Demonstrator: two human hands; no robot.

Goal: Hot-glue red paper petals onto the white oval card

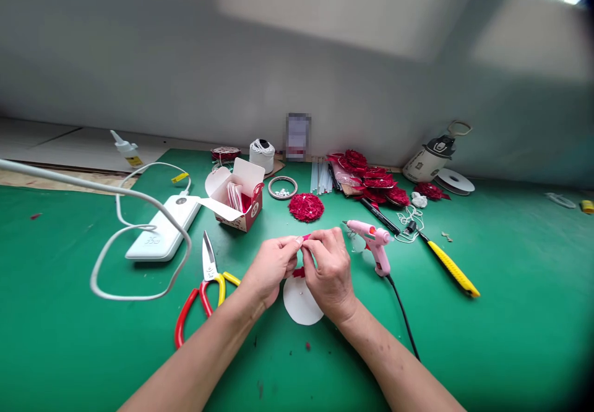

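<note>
My left hand (pixel 271 268) and my right hand (pixel 329 270) meet above the green tabletop, both closed in a pinch. A small red piece (pixel 306 237), which looks like ribbon or cloth, shows between their fingertips. Below them a white disc (pixel 301 304) lies flat, partly covered by my right hand. More red material (pixel 298 272) sits at the disc's far edge. Just beyond my fingers is a round red ruffled rosette (pixel 306 207). A pink glue gun (pixel 374 239) rests to the right of my right hand. Scissors (pixel 208 279) with red and yellow handles lie by my left forearm.
An opened box (pixel 255 208) with folded pieces and a white power bank (pixel 160 232) with a looping cable stand left. Behind are glue sticks (pixel 320 175), a tape ring (pixel 283 187) and red rosettes (pixel 378 180). A yellow cutter (pixel 452 268) lies right.
</note>
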